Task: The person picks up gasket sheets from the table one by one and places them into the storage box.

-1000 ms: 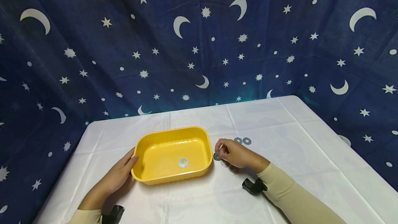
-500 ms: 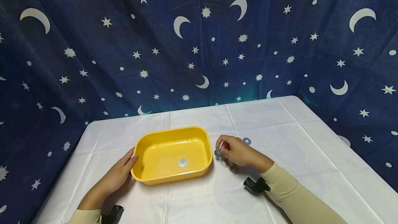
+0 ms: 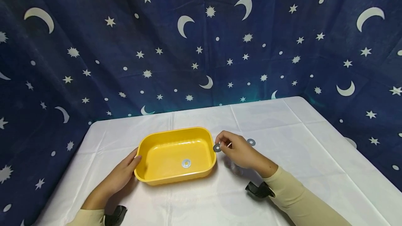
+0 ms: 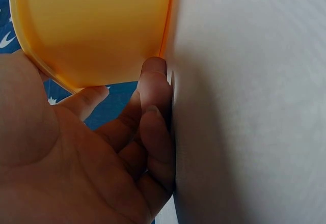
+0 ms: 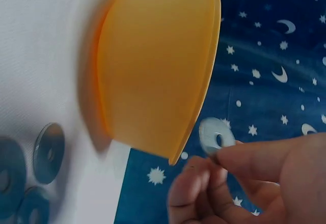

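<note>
A yellow plastic tray [image 3: 179,178] stands on the white-covered table. My left hand [image 3: 119,175] grips its left end, thumb over the rim and fingers low against the outer wall, as the left wrist view shows. Between thumb and fingers of my right hand [image 3: 240,151] is a flat metal washer [image 5: 208,136], held at the tray's right rim. On the tray's floor lies one washer [image 3: 186,163]. Below the right hand, several loose washers [image 5: 49,152] rest on the cloth, mostly hidden or faint in the head view.
One more washer [image 3: 251,142] lies on the table behind the right wrist. White cloth [image 3: 301,135] covers the table. A dark blue curtain [image 3: 201,62] with moons and stars hangs around its back and sides.
My right hand has lifted the washer from the table beside the tray and raised it to the right rim. The left hand keeps its hold on the tray.
</note>
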`<state>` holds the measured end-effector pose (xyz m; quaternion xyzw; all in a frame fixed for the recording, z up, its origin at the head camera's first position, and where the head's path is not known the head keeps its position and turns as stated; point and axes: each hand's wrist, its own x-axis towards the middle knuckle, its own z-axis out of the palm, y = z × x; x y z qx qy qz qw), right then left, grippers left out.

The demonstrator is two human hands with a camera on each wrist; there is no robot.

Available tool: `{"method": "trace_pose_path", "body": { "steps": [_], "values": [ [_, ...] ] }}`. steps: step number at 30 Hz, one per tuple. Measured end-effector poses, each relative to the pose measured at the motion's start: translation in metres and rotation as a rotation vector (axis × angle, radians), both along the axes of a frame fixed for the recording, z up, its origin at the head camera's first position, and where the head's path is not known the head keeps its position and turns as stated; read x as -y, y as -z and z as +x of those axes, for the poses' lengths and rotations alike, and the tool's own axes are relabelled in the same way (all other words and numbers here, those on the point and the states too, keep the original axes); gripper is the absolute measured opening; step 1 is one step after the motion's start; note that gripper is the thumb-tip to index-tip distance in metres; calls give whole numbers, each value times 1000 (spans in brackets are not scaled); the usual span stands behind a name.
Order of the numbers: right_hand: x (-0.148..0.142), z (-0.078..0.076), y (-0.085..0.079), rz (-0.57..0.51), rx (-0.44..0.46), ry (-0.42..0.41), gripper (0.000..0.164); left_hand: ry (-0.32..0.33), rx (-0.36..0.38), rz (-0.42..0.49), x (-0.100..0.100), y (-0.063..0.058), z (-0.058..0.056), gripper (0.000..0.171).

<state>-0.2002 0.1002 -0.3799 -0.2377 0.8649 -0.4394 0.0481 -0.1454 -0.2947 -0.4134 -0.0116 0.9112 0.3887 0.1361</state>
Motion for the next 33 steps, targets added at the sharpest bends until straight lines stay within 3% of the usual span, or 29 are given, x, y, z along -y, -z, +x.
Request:
{"method": "trace_pose_path", "body": {
  "steps": [5,13,33],
  "values": [
    [14,-1,-10,-35,-41,-15,15,0,-2,9,0,-1,1,69],
    [36,-8,-18,-26,-25,-85,17,0,-1,2,0,-1,1,69],
    [79,-22,-8,71,-50,-190,13,-12,8,10,1,-1,-1,69]
  ]
}}
